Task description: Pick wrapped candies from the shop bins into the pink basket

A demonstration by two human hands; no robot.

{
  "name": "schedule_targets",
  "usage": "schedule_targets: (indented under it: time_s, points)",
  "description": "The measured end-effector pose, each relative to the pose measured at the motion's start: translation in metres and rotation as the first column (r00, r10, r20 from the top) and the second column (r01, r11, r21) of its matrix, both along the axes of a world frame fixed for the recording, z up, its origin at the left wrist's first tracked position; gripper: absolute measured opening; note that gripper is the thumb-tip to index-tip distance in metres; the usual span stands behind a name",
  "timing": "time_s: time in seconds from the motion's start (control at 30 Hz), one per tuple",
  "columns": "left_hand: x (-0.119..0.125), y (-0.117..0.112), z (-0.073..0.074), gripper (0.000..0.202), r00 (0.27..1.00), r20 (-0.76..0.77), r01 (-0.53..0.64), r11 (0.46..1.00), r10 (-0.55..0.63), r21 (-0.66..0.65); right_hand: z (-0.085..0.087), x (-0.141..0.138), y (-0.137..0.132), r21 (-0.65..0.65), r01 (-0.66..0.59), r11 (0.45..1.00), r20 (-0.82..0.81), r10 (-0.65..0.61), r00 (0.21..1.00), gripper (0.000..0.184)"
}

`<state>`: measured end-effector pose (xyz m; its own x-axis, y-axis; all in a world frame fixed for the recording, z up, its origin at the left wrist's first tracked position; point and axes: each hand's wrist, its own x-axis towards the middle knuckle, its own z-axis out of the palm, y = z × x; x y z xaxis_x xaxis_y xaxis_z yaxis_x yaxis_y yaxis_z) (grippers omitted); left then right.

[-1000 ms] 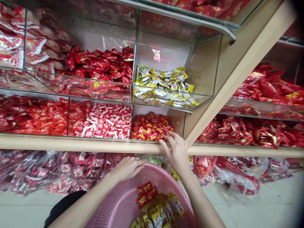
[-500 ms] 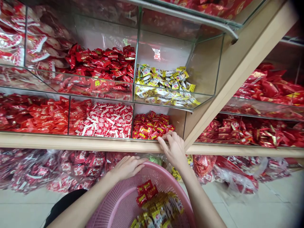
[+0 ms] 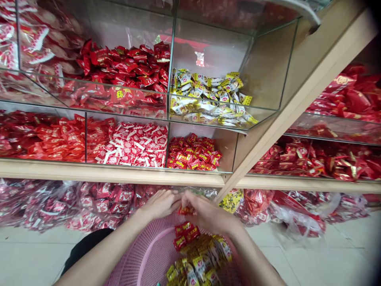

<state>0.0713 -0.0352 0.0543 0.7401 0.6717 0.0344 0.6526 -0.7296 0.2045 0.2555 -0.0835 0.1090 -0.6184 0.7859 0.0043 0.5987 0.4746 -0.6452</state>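
My right hand (image 3: pixel 206 212) is over the far rim of a pink mesh basket (image 3: pixel 149 248), its fingers closed on a red candy packet (image 3: pixel 186 209). My left hand (image 3: pixel 163 203) lies at the same rim with fingers stretched out, their tips meeting those of my right hand. What is under the left palm is hidden. Inside the basket are several red candy packets (image 3: pixel 186 235) and, nearer me, a pile of yellow-and-white packets (image 3: pixel 201 264). Above the hands, a low shelf compartment holds matching red candies (image 3: pixel 193 153).
A wooden shelf edge (image 3: pixel 113 171) runs just beyond the basket. Glass-fronted compartments hold yellow-and-white candies (image 3: pixel 211 97), red-and-white candies (image 3: pixel 135 145) and other red packets (image 3: pixel 127 71). A slanting wooden post (image 3: pixel 285 115) rises at right. Bagged sweets (image 3: pixel 104 198) lie beneath the shelf.
My right hand has left the shelf edge and come down and left to the basket's rim, with a red packet now showing in it. The view has shifted slightly.
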Motion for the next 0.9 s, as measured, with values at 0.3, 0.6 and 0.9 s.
schedule_targets:
  time_s: [0.3,0.6,0.9]
  points:
    - [-0.002,0.0,-0.005,0.04,1.0,0.019,-0.016,1.0,0.015,0.002,-0.035,-0.027,-0.005,-0.088,-0.022,0.996,0.568,0.069,0.82,0.051]
    - [-0.004,0.001,-0.008,0.04,1.0,0.02,-0.021,1.0,0.021,-0.017,-0.024,-0.031,-0.011,-0.088,-0.02,0.996,0.513,0.063,0.856,0.03]
    - [0.001,0.002,-0.004,0.04,0.999,0.041,0.019,1.0,-0.019,0.01,0.046,0.029,0.042,0.267,0.436,0.86,-0.297,-0.357,0.886,0.011]
